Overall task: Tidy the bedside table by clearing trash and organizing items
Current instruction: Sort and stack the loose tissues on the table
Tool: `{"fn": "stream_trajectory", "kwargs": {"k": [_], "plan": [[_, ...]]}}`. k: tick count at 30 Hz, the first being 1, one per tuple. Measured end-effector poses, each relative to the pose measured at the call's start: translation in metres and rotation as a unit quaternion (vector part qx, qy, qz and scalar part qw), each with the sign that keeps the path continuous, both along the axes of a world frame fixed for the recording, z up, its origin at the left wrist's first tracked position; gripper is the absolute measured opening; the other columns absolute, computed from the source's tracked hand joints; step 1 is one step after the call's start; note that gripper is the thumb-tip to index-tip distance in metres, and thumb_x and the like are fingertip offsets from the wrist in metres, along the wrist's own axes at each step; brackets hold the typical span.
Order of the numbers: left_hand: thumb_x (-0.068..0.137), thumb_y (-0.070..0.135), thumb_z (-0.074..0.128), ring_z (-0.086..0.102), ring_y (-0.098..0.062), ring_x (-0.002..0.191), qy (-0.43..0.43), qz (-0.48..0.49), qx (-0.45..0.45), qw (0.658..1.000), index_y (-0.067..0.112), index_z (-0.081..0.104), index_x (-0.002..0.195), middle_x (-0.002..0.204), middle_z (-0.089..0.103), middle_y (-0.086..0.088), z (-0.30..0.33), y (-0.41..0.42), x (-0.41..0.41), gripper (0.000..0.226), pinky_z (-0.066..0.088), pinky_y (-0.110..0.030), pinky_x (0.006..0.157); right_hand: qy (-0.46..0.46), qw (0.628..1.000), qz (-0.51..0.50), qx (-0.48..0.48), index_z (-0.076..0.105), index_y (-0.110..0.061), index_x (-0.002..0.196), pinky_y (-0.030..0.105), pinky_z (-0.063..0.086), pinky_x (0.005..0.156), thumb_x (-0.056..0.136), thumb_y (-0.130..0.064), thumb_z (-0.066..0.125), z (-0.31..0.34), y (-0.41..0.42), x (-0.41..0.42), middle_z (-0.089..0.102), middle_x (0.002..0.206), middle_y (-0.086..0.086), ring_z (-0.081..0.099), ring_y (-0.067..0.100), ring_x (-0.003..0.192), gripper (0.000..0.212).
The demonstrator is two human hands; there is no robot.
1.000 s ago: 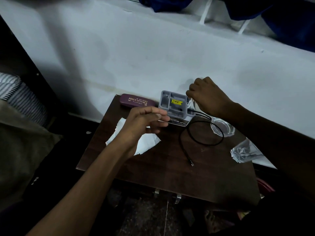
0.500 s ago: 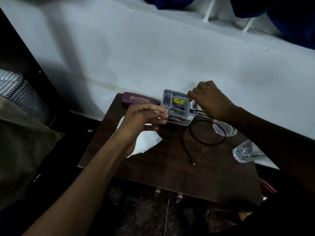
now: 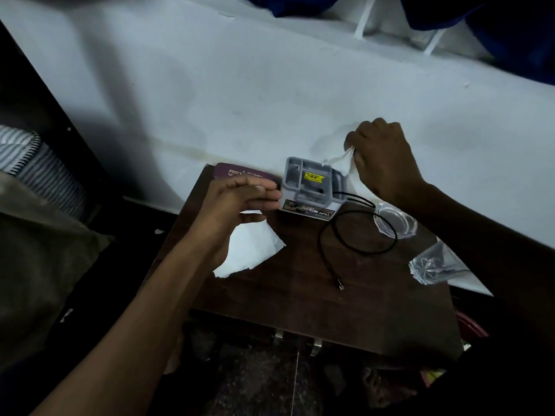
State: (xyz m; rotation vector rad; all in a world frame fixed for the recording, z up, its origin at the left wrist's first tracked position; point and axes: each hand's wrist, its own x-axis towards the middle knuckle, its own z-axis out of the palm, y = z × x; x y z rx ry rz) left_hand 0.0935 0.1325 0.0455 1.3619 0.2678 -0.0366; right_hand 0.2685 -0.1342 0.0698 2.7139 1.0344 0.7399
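Your dark wooden worktop (image 3: 300,295) stood against a white wall (image 3: 240,85), carrying a grey organizer box (image 3: 310,187) and a purple glasses case (image 3: 228,173) along its far edge, a white tissue (image 3: 252,250) near the left edge, a looped black cable (image 3: 345,238), a clear glass dish (image 3: 396,222) and a crinkled plastic wrapper (image 3: 432,264) at the right edge. Your left hand (image 3: 237,205) hovered loosely open, fingertips just beside the box. Your right hand (image 3: 381,157) was raised behind the box, pinching a crumpled, blurred white scrap (image 3: 342,160).
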Motion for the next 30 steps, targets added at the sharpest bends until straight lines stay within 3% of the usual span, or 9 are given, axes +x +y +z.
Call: {"fn": "stream_trajectory", "kwargs": {"k": [4,9,12,19,25,30], "plan": [[0.101,0.007,0.056,0.078,-0.031,0.104,0.005,0.017,-0.003,1.000,-0.002,0.074,0.117,0.109,0.081,-0.015,0.002,0.002,0.001,0.026,0.056,-0.033,0.081,0.001,1.000,0.010,-0.010,0.066,-0.014,0.101,0.043,0.037,0.081,0.083,0.003,0.056,0.002,0.002,-0.004,0.064,0.100,0.008,0.056,0.035,0.092,0.026],[0.100,0.007,0.055,0.080,-0.029,0.099,0.020,0.067,0.003,0.998,0.001,0.076,0.113,0.105,0.082,-0.013,-0.001,0.013,0.002,0.025,0.057,-0.034,0.081,0.087,0.986,0.005,0.144,0.069,-0.011,0.101,0.044,0.044,0.080,0.079,-0.002,0.056,-0.005,0.029,-0.049,0.068,0.089,0.012,0.063,0.039,0.083,0.028],[0.099,0.006,0.055,0.080,-0.030,0.095,0.034,0.100,0.011,0.994,0.001,0.077,0.108,0.101,0.082,-0.013,-0.002,0.015,0.002,0.025,0.056,-0.035,0.081,0.163,0.962,0.008,0.217,0.072,-0.007,0.116,0.045,0.056,0.083,0.086,-0.002,0.063,-0.030,0.056,-0.100,0.073,0.108,0.017,0.068,0.039,0.095,0.032],[0.099,0.005,0.053,0.080,-0.030,0.094,0.040,0.113,0.019,0.993,0.000,0.077,0.107,0.103,0.081,-0.016,-0.001,0.017,-0.002,0.026,0.058,-0.033,0.078,0.285,0.937,-0.010,0.203,0.058,-0.020,0.128,0.045,0.057,0.078,0.090,-0.006,0.053,-0.084,0.095,-0.144,0.068,0.117,0.007,0.067,0.032,0.100,0.041],[0.099,0.007,0.053,0.079,-0.034,0.099,0.042,0.112,0.009,0.993,0.003,0.077,0.103,0.104,0.081,-0.017,-0.001,0.019,-0.001,0.025,0.057,-0.032,0.077,0.293,0.932,-0.040,0.210,0.056,-0.026,0.136,0.039,0.058,0.083,0.086,0.002,0.057,-0.086,0.082,-0.147,0.065,0.127,0.003,0.067,0.029,0.106,0.057],[0.100,0.008,0.053,0.079,-0.032,0.098,0.036,0.092,0.013,0.995,0.001,0.077,0.107,0.104,0.081,-0.016,-0.002,0.018,0.000,0.026,0.057,-0.033,0.079,0.312,0.918,-0.070,0.232,0.057,-0.024,0.131,0.041,0.056,0.084,0.087,-0.005,0.062,-0.101,0.065,-0.168,0.063,0.121,0.004,0.066,0.029,0.103,0.048]]}}
